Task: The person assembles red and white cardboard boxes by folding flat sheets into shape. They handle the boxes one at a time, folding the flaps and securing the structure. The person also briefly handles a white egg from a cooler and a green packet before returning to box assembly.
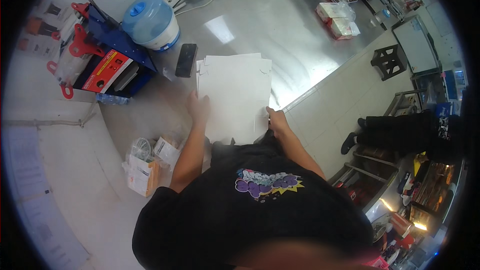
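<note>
Right hand (278,120) and blurred left hand (199,109) grip white sheets (235,95), bottom edge hidden.

Your left hand (199,110), slightly blurred, touches the left edge of a stack of flat white rectangular sheets (235,95); your right hand (278,121) grips its right edge. Far left on the shiny grey metal table (270,20), a black rectangular phone (186,60) lies near a round blue-and-white plastic container (151,22)

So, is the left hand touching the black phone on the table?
Apart. The head view shows it: a strip of tabletop lies between the left hand and the near end of the phone.
</note>
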